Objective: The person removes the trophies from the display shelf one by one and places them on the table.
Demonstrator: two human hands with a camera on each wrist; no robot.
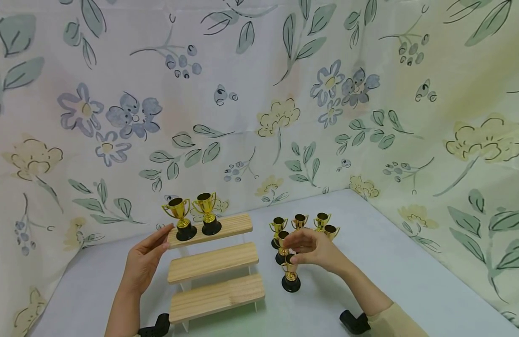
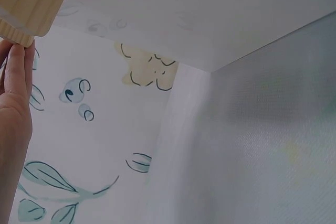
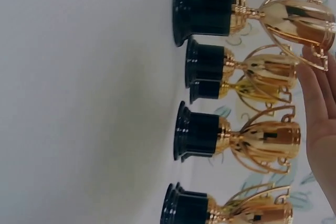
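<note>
From my remote station I observe the right hand (image 1: pixel 318 250) over the white surface (image 1: pixel 322 295), thumb and fingers parted and slightly bent. The nearest small gold two-handled trophy with a round black base (image 1: pixel 290 275) stands upright on the surface, its rim just beside the thumb tip; I cannot tell whether they touch. Other matching trophies (image 1: pixel 282 252) stand behind it, partly hidden by the hand. The left hand (image 1: pixel 141 262), fingers extended, touches the left end of the top pale-wood plank (image 1: pixel 236 224) of a three-tier stand, where two gold trophies (image 1: pixel 208 213) stand upright, side by side.
</note>
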